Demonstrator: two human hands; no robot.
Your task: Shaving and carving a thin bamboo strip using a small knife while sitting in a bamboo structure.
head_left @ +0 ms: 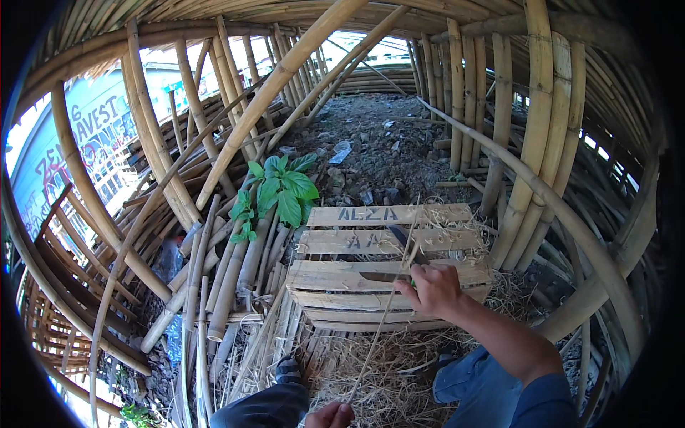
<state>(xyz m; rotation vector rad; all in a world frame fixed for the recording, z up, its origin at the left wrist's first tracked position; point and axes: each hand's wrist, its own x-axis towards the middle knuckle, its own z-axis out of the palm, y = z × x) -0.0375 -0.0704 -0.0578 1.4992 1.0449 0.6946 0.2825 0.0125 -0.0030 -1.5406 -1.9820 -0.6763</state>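
Note:
My right hand (432, 291) is closed around a knife whose blade (377, 277) points left above a slatted wooden crate (335, 269). Low in the view, my left hand (330, 415) grips the near end of a thin bamboo strip (372, 345). The strip slants up and away from it, passing by the knife blade and over the crate. Whether blade and strip touch, I cannot tell. A second dark, curved blade (398, 234) shows over the crate slats just beyond my right hand; its handle end is partly hidden.
Bamboo shavings (378, 378) cover the ground around my feet and part of the crate's right side. Cut bamboo poles (227, 299) and a leafy green plant (285, 189) stand at the left. A long slanting pole (528, 167) borders the right. Rocky soil (371, 143) lies beyond.

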